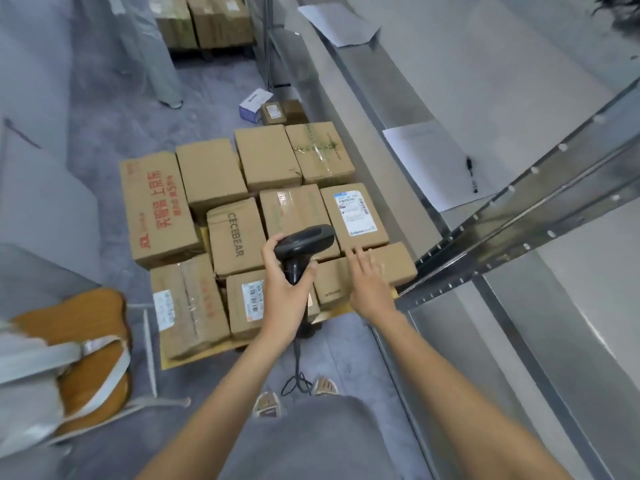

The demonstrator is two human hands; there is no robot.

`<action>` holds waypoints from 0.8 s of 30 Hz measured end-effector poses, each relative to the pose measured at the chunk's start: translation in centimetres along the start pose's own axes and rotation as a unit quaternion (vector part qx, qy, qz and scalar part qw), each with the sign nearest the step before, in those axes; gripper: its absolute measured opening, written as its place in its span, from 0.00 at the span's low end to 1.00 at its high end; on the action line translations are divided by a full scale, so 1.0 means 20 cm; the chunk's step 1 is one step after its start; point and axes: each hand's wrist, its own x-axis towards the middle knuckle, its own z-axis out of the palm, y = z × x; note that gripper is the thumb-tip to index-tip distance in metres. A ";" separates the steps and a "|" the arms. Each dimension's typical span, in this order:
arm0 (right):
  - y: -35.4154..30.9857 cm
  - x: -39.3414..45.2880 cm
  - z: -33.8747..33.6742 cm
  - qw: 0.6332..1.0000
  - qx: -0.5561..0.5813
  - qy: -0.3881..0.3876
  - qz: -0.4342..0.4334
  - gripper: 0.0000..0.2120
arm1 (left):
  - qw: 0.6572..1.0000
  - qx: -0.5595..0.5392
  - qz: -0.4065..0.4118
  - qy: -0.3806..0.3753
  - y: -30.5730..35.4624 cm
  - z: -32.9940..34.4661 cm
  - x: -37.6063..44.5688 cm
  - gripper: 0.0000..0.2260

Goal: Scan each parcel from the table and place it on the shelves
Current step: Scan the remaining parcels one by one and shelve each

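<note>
Status: early stage, judged from the layout; approx. a dozen cardboard parcels lie packed side by side on the low table (194, 356), whose yellowish edge shows under the near row; the metal shelves (519, 216) at right show only sheets of paper (440, 164) w/ a pen (471, 174) on one; no parcel visible on any shelf level in view; nearly all of the job appears left to do.

L hand (289, 275): fingers and thumb wrapped round the handle of the black barcode scanner (303, 242); firm hold; scanner head points fwd over the middle row; its cable (296, 368) hangs down to the floor between the person's feet.

R hand (369, 282): fingers straight and spread, holding nothing; it hovers over the plain brown parcel (398, 265) at the near right corner, fingertips close to the near edge of the labelled parcel (356, 216); contact w/ either box cannot be told, since the hand is motion-blurred.

Step in hand, est.: selecting the next parcel; the labelled parcel is the likely candidate, as its white shipping label faces up and sits just ahead of the scanner.

Other parcels: CECEBEAR box (235, 237) at centre; large red-printed box (157, 209) at far left; two near-row boxes w/ labels facing up; several show no label on top, so these prob. need turning before scan.

Beside the table: a wooden chair (93, 327) at left.
</note>
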 end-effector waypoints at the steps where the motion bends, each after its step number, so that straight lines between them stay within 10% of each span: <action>1: 0.02 0.03 0.03 0.999 -0.022 -0.021 -0.011 0.45 | 1.000 0.005 -0.007 0.008 -0.02 0.00 0.00 0.27; 8: 0.13 0.16 0.15 0.985 -0.127 -0.104 -0.049 0.52 | 0.998 0.035 -0.041 0.029 -0.10 0.09 -0.02 0.28; 24: 0.43 0.06 0.24 0.973 -0.183 -0.007 -0.138 0.45 | 0.993 0.014 -0.077 0.085 -0.12 0.32 -0.16 0.27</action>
